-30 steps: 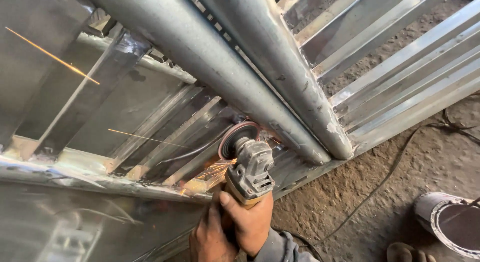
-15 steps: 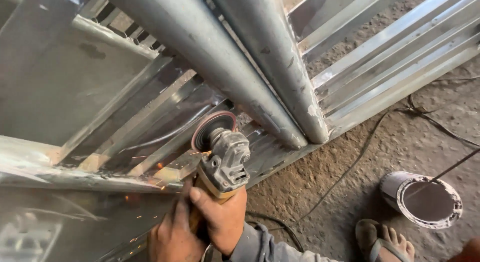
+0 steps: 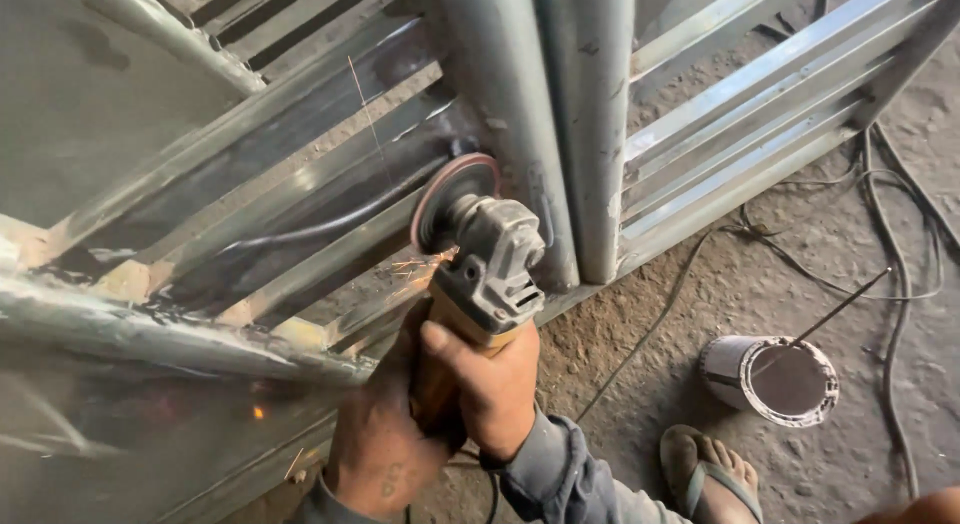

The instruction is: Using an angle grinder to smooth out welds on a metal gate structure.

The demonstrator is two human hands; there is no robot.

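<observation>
1. Angle grinder (image 3: 488,269): grey head, yellow-orange body, held low-centre against the metal gate frame (image 3: 300,234). Its disc (image 3: 447,197) is tilted, edge touching a slat just beside the two upright round pipes (image 3: 545,124). Sparks (image 3: 420,269) fly at the contact pt, w/ one thin streak going up-left.
2. Right hand (image 3: 490,384): fingers wrapped tight round the grinder body just below the head, thumb on top.
3. Left hand (image 3: 385,444): also closed round the body, lower & to the left, touching the right hand.
4. Grey sleeve (image 3: 560,479) on the right forearm, bottom centre.
5. Gate frame lies tilted on the ground, shiny slats running diagonally; a glowing spot (image 3: 258,412) shows on the lower-left sheet.
6. Foot in a sandal (image 3: 715,474) on the dirt floor (image 3: 700,314), just right of the sleeve.
7. Round white can (image 3: 770,379) w/ a thin rod sticking out, near the foot.
8. Dark cables (image 3: 890,274) snake over the floor at right.
</observation>
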